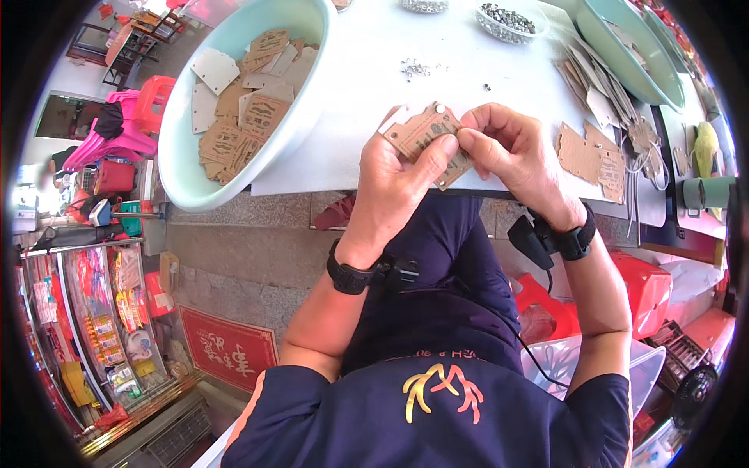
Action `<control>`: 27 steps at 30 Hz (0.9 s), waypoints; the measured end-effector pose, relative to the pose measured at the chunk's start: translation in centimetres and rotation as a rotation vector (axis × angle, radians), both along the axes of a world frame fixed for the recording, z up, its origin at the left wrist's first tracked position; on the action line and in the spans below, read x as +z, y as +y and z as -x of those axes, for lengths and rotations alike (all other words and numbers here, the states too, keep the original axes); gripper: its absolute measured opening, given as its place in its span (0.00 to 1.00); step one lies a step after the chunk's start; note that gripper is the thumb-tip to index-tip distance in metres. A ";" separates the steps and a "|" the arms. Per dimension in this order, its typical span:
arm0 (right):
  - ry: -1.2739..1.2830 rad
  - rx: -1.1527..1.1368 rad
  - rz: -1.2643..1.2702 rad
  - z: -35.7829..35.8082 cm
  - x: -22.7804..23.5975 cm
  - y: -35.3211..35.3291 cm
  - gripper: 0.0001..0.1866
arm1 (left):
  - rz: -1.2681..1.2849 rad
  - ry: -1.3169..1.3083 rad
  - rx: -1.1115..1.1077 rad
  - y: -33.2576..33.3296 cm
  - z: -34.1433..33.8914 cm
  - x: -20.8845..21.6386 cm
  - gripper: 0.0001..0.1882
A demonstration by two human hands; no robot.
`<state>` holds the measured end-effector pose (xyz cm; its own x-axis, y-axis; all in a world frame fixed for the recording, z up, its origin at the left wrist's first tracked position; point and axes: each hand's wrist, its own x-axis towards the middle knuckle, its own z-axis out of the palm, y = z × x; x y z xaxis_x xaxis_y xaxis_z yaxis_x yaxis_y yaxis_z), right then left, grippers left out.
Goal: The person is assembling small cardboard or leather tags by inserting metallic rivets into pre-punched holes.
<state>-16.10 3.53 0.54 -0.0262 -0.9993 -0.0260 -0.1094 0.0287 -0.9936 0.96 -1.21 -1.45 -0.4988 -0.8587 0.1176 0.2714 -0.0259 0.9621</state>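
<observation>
Over the near edge of the table, my left hand (402, 171) grips a few brown cardboard tags (427, 134) between thumb and fingers. The tags have notched edges, dark print and small holes. A small pale round piece (440, 109) shows at the top tag's upper corner. My right hand (515, 148) is closed in a pinch at the right edge of the tags; whatever lies between its fingertips is hidden. Beyond my hands, small metal fasteners (417, 70) lie scattered on the white tabletop (359, 101).
At the left, a pale green basin (181, 168) holds many loose tags. Stacked tags (597, 86) and flat tags (597, 160) lie at the right, near another green basin (663, 86). A clear bowl of metal pieces (511, 22) stands at the back. Red stools (636, 288) are below right.
</observation>
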 end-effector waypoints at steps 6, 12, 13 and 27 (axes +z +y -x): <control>-0.121 -0.050 0.080 -0.5 -0.5 0.9 0.09 | -0.093 0.015 0.055 1.1 0.0 0.5 0.13; -0.113 -0.103 0.167 -0.4 -0.6 1.8 0.08 | -0.114 0.011 0.065 2.0 0.5 2.0 0.13; -0.106 -0.115 0.183 -0.4 -0.4 2.0 0.09 | -0.102 0.019 0.070 2.1 0.6 2.1 0.13; 0.193 -0.185 0.063 1.1 1.0 6.5 0.08 | -0.120 -0.049 -0.069 4.1 1.5 2.5 0.11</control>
<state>-17.20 10.05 1.52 -0.2067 -0.9766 0.0592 -0.2959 0.0048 -0.9552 -0.54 2.88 1.04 -0.5599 -0.8285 -0.0097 0.2177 -0.1584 0.9631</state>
